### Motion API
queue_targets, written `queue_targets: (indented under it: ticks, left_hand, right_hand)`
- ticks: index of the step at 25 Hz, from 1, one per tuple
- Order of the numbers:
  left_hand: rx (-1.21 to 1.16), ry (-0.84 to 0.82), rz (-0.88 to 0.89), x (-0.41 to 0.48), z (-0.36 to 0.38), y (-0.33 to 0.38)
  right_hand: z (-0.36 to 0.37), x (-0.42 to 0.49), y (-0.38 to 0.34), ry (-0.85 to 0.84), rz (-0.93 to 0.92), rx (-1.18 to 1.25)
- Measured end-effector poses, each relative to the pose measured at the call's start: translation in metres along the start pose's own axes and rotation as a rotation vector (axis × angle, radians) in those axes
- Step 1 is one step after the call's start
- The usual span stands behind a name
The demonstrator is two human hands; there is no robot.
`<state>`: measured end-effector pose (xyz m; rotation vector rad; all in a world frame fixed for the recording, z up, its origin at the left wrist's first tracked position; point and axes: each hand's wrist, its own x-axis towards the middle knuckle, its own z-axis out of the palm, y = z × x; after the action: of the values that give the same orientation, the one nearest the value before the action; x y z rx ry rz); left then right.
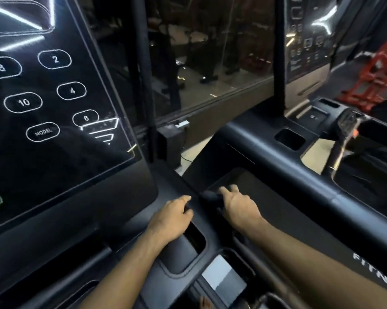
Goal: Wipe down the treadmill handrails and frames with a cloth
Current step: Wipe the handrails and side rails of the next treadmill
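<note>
Two hands: both bare, just right of the console screen point(54, 108) and below its lower corner.
One cloth point(209, 196): dark and bunched, lying on the black frame point(174, 179) to the right of the screen's corner.
Six buttons: 2, 4, 6, 8, 10 and MODEL, outlined in white on the screen.
Two treadmills: the near one with the screen, and a second to its right.
Grey panel point(223, 278): small and pale, nearest the camera, below and right of the screen.
Recess point(198, 238): a dark pocket in the frame under the screen's right corner.
Left hand point(172, 217): palm down on the frame at the recess edge, fingers loosely bent, holding nothing.
Right hand point(238, 205): beside the left, further from the screen, fingers curled on the cloth; the grip is partly hidden.
Neighbouring handrail point(277, 157): thick and black, running across to the right of the screen, beyond the hands.
Post point(143, 63): a black upright just right of the screen.
Glass point(210, 63): far behind the post, dark with reflections.
Orange object point(379, 74): farthest right, blurred.
</note>
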<state>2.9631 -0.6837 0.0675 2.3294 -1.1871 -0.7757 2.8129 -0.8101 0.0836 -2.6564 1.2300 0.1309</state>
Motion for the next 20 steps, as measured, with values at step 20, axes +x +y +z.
queue_targets:
  ticks: [20]
  left_hand:
    - [0.263, 0.343, -0.239, 0.103, -0.005, -0.003]
  right_hand:
    - [0.066, 0.189, -0.072, -0.221, -0.510, 0.606]
